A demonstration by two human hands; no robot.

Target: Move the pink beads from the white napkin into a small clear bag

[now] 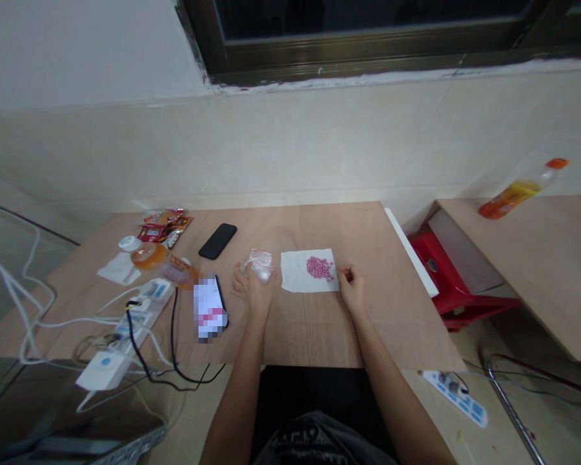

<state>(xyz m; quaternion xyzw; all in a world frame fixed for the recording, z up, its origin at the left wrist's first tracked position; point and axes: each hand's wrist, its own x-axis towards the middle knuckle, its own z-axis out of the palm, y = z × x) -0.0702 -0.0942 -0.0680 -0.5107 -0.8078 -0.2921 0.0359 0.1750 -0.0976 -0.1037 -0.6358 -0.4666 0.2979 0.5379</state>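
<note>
A: Where are the pink beads (319, 268)?
B: In a loose patch on the right half of the white paper (295, 271), which lies flat on the table (310, 336) between the two hands.
A: And the left hand (253, 287)?
B: At the left of the paper, gripping a small clear plastic bag (261, 260), thumb on its right side and fingers on its left.
A: What about the right hand (352, 290)?
B: It rests at the paper's right edge with the fingers curled in. I can't tell whether they pinch the paper or only touch it.
A: Anything else on the table?
B: To the left, a lit phone (208, 307) lies near the left hand, and a dark phone (217, 241) lies farther back. Beyond those, further left, are an orange drink bottle (162, 261) on its side, some snack packets (162, 227) at the far edge and a power strip (133, 326) nearer.
</note>
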